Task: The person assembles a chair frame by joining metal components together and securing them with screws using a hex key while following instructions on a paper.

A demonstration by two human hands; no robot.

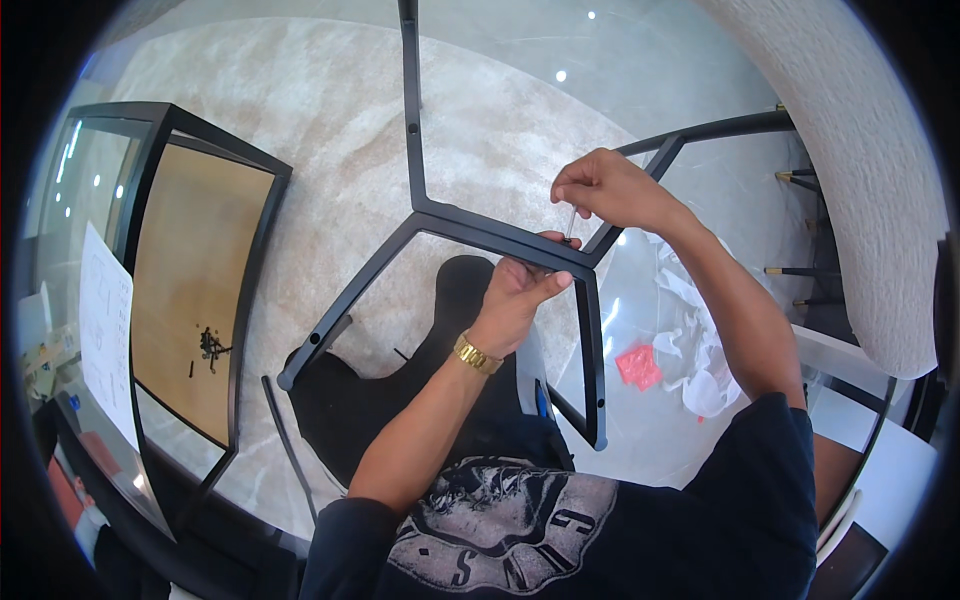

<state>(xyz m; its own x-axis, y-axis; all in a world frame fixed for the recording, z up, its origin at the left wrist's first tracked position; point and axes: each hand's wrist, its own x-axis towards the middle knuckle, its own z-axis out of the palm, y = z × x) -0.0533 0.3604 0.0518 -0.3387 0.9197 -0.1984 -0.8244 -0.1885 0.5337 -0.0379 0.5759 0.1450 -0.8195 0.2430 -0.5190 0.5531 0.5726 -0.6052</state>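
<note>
A black metal frame (490, 236) of joined bars stands in front of me, its legs spreading away and toward me. My left hand (515, 300), with a gold watch on the wrist, wraps round the middle bar close to its right-hand joint. The thumb lies on the near side, while fingertips show beyond the bar. Above that joint, my right hand (615, 190) pinches the upper end of a thin silvery rod (571, 222), which looks like a hex key. Its lower end meets a small dark piece at the bar; my fingers hide its top.
At left stands a black-framed table (262, 225) with glass and a wood-coloured panel (200, 260) bearing several black bolts (210, 345). A paper sheet (105, 320) lies on the glass. A loose black bar (287, 440), red packet (637, 367) and white wrapping (710, 385) lie on the floor.
</note>
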